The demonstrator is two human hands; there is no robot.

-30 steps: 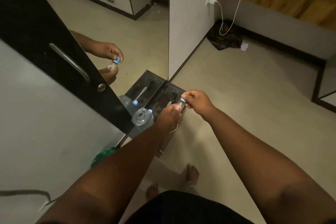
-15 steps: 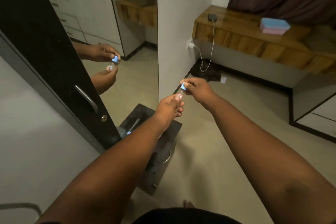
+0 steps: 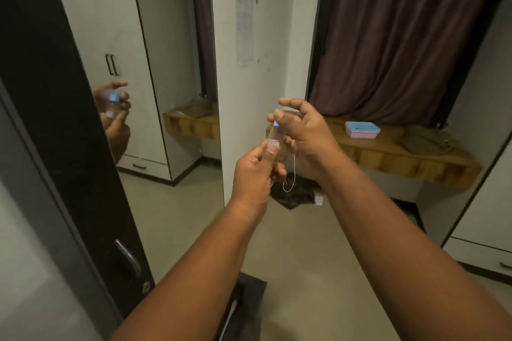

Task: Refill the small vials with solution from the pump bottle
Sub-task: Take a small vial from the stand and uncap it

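A small clear vial [image 3: 278, 138] with a blue cap [image 3: 277, 123] and a red-and-white label stands upright at chest height in the middle of the view. My left hand [image 3: 256, 169] pinches its lower body between thumb and fingers. My right hand [image 3: 303, 130] is at the top of the vial, its thumb on the blue cap and its curled fingers behind it, with the index finger lifted off. The pump bottle is out of view.
A dark tray [image 3: 243, 307] lies on the floor below my arms. At the left, a black door [image 3: 63, 147] with a metal handle [image 3: 127, 260] stands beside a mirror showing my hands. A wooden shelf [image 3: 401, 155] holds a blue-pink box [image 3: 362, 129]. A thin cable [image 3: 288, 185] hangs behind my hands.
Both hands have risen with the vial, and my view has tilted up from the floor tray to the room. The bottles by the tray have left the view. My right index finger has lifted off.
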